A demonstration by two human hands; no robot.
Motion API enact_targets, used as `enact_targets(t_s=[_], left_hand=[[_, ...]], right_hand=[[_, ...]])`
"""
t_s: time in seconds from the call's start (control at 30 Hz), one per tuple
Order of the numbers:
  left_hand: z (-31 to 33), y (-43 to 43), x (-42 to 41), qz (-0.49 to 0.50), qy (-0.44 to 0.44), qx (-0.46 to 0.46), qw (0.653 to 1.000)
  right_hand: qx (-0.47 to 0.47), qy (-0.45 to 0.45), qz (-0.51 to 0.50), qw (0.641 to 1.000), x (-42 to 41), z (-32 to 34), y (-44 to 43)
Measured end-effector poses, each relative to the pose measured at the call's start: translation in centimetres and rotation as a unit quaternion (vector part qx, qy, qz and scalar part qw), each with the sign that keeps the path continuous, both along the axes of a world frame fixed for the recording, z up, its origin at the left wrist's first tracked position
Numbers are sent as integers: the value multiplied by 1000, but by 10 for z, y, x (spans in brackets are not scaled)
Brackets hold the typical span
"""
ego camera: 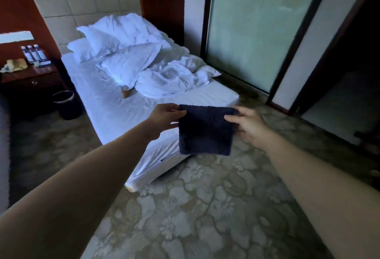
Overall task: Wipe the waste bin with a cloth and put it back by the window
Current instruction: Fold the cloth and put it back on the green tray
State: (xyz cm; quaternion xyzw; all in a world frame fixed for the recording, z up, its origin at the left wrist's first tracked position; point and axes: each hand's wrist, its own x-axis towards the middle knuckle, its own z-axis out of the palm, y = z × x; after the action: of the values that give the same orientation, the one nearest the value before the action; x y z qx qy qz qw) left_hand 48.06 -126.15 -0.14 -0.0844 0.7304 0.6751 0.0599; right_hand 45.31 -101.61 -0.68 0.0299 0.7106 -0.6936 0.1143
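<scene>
Left hand (164,118) and right hand (249,124) each pinch 1 top corner of the dark cloth (205,130), hanging above the bed (115,102). Waste bin (66,104) stands beside the nightstand (30,80).

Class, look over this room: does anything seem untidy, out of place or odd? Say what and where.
The bed is unmade: its duvet and pillows lie crumpled in a heap at the head end. Nothing looks spilled or broken.

Pretty sure it's a hotel room: unmade bed (115,94) with white pillows (96,43), padded headboard (82,2) behind it, nightstand (30,78) with bottled water (34,52) beside it, floral carpet (205,197) underneath.
</scene>
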Motion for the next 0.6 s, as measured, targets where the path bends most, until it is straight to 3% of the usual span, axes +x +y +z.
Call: enact_targets(t_s=[0.2, 0.6], left_hand=[[-8, 130, -34, -117, -10, -4, 993], [-28, 397, -36, -285, -25, -22, 958]], right_hand=[[30, -14, -115, 993, 29, -2, 127], [-11, -49, -303, 952, 120, -21, 353]])
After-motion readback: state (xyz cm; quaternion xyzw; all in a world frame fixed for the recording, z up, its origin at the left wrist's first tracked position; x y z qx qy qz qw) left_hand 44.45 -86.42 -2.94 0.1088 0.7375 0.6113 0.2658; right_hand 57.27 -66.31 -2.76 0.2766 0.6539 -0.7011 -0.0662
